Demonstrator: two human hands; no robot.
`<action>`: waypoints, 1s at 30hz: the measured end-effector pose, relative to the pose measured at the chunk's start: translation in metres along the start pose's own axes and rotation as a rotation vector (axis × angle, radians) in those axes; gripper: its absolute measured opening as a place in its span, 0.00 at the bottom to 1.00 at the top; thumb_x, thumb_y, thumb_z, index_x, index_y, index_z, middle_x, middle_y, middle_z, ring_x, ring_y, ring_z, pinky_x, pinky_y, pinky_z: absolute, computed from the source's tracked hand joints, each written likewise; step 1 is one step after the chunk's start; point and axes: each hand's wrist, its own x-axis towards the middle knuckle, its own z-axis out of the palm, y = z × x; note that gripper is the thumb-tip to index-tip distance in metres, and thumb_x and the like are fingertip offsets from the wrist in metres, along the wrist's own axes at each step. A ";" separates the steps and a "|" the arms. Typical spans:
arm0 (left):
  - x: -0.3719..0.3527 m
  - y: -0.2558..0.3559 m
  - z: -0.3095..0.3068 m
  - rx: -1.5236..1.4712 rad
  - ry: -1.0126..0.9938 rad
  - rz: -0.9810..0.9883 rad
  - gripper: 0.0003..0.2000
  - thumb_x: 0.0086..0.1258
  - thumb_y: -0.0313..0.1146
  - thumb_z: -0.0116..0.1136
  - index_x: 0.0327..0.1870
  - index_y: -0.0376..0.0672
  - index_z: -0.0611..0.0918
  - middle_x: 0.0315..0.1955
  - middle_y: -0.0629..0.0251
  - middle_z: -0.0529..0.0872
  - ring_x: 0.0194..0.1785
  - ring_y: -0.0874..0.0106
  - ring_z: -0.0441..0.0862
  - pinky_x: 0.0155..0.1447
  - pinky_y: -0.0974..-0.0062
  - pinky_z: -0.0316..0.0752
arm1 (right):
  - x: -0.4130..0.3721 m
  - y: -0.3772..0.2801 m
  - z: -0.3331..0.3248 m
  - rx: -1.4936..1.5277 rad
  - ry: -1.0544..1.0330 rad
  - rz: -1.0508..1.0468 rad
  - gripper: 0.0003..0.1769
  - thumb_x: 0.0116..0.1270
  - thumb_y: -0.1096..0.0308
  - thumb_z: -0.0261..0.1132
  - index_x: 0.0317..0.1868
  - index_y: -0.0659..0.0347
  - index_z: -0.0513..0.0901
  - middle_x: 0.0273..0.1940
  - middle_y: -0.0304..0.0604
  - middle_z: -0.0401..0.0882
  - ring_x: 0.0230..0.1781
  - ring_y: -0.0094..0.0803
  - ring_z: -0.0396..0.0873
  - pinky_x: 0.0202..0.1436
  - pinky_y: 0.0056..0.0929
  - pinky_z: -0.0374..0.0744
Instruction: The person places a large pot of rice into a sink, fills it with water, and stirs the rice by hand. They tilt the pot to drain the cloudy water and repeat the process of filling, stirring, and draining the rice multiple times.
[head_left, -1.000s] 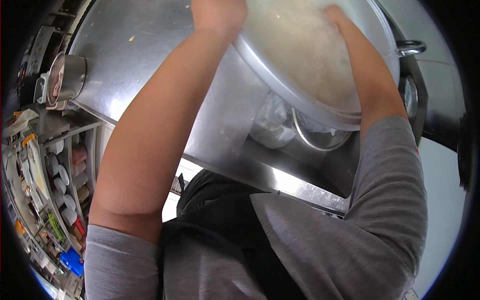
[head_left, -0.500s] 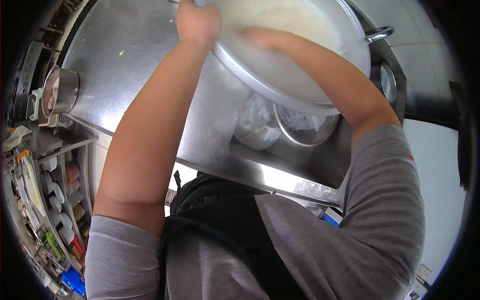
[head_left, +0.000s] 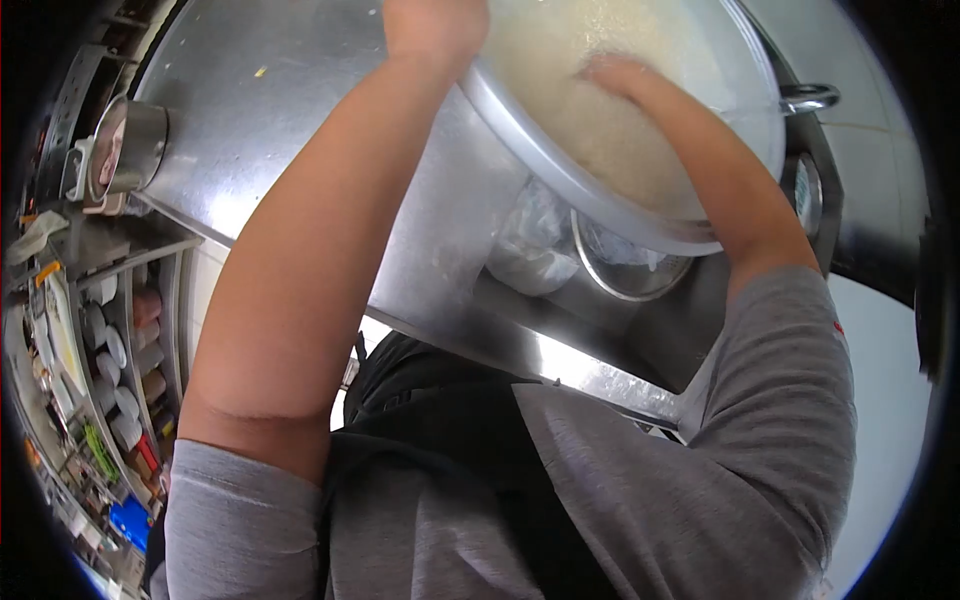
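Note:
A large metal pot stands tilted at the top right, over the edge of a sink. Cloudy water and pale grains that look like rice fill its inside. My left hand is closed on the pot's left rim, its fingertips cut off by the frame's top. Inside the pot, my right hand is dipped into the grains and water, which hide its fingers. The pot's loop handle sticks out on the far right side.
Below the pot, the sink holds a clear plastic bag and a round metal-rimmed bowl. The steel counter stretches left to a metal pot with pinkish contents. Stacked dishes fill shelves at lower left.
My right hand has moved rightward through the pot, and more of the pale grains show now. My left hand stays at the rim. The whole view has shifted slightly.

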 end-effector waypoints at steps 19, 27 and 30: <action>0.000 0.001 0.001 -0.073 -0.021 -0.007 0.23 0.60 0.27 0.58 0.57 0.27 0.75 0.48 0.38 0.83 0.56 0.52 0.81 0.61 0.66 0.73 | -0.049 0.141 0.036 -0.114 0.209 0.243 0.23 0.70 0.58 0.49 0.55 0.61 0.81 0.57 0.57 0.78 0.57 0.51 0.77 0.61 0.47 0.73; 0.001 -0.001 0.002 -0.024 -0.028 -0.019 0.24 0.60 0.26 0.59 0.58 0.26 0.73 0.49 0.38 0.82 0.57 0.53 0.80 0.61 0.67 0.73 | -0.064 -0.009 0.035 -0.062 0.089 0.195 0.22 0.70 0.58 0.49 0.54 0.61 0.82 0.56 0.57 0.79 0.56 0.51 0.78 0.60 0.47 0.74; 0.000 -0.002 0.000 -0.051 -0.020 0.003 0.23 0.60 0.26 0.59 0.58 0.26 0.74 0.48 0.39 0.83 0.55 0.53 0.81 0.60 0.67 0.74 | 0.001 -0.038 0.013 -0.037 0.050 0.135 0.22 0.70 0.58 0.49 0.53 0.61 0.82 0.56 0.57 0.79 0.56 0.51 0.78 0.60 0.47 0.74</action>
